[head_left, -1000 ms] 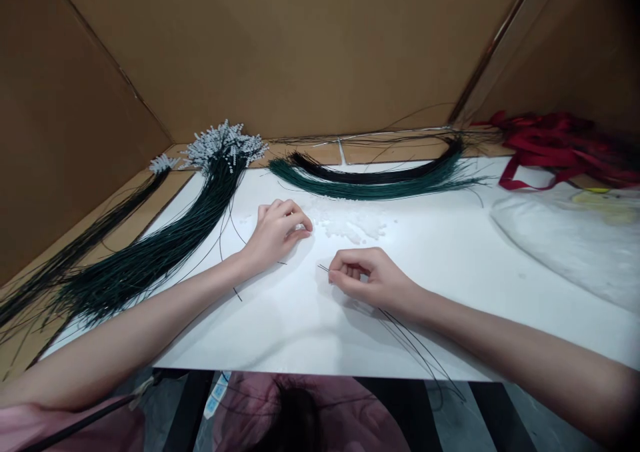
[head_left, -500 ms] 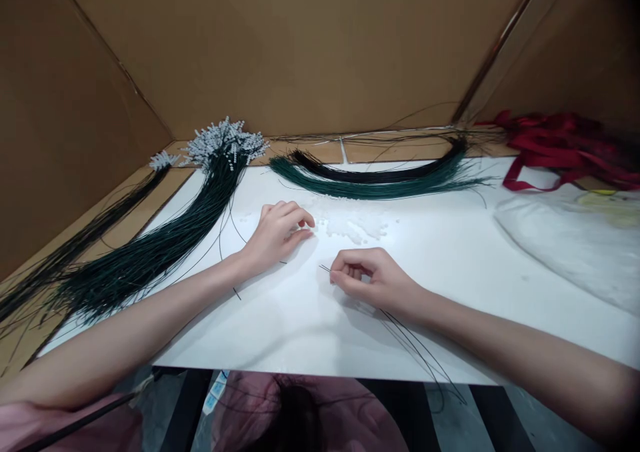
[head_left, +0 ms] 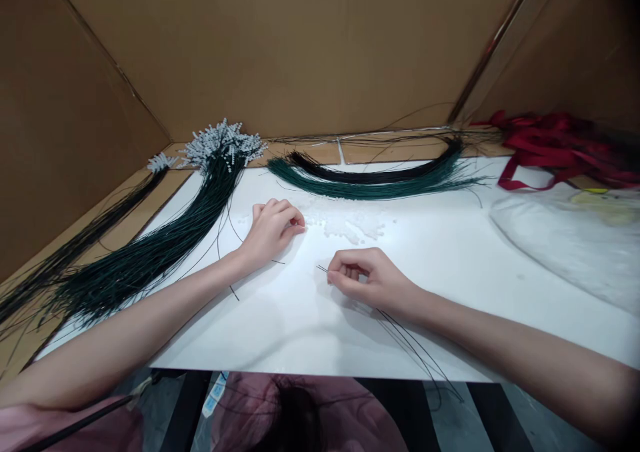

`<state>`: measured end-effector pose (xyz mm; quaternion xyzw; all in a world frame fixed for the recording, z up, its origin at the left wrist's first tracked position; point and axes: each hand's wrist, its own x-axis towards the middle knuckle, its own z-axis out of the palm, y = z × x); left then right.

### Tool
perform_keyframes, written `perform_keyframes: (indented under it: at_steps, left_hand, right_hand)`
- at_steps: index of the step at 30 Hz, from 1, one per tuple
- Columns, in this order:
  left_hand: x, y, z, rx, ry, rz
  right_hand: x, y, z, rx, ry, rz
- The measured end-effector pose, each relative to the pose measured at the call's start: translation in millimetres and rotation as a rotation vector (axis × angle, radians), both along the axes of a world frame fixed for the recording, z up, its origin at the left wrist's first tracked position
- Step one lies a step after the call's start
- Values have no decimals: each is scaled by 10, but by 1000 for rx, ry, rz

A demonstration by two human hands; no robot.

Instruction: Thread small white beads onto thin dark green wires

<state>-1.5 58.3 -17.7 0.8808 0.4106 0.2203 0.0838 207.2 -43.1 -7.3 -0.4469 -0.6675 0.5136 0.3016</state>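
Note:
My right hand pinches several thin dark wires. Their short tips poke out past thumb and forefinger, and the long ends trail under the wrist and over the table's front edge. At the near side of a patch of small white beads, my left hand has thumb and forefinger pressed together. What lies between those fingertips is too small to make out. Under my left forearm, a few loose wires stick out on the white board.
At left lies a large bundle of green wires tipped with white beads, with a smaller bundle beside it. Bare wires lie along the back. Red ribbon and a clear plastic bag occupy the right. Cardboard walls enclose the table.
The thumb and forefinger of my left hand have closed together, and that hand has drawn back slightly to the left. My right hand keeps its hold on the wires almost unmoved.

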Motion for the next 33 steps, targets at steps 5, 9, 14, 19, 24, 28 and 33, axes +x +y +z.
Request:
perform_keyframes:
  at_steps: [5, 9, 14, 19, 24, 28, 33]
  left_hand:
    - [1, -97, 108, -29, -177, -95]
    - [14, -263, 154, -389, -500, -216]
    - [38, -364, 49, -758, -700, -299]
    - [29, -359, -8, -918, -794, -369]
    - [29, -379, 9, -925, -800, -389]
    - [34, -391, 16, -922, -795, -377]
    - [36, -400, 25, -918, -805, -359]
  right_hand:
    - [-4, 6, 13, -5, -7, -4]
    - [2, 10, -4, 6, -1, -11]
    - [16, 13, -27, 31, -14, -27]
    - [18, 20, -21, 50, -23, -58]
    - [2, 7, -19, 48, -30, -66]
    - [-9, 4, -4, 40, -24, -62]
    - [-1, 3, 1, 45, -25, -48]
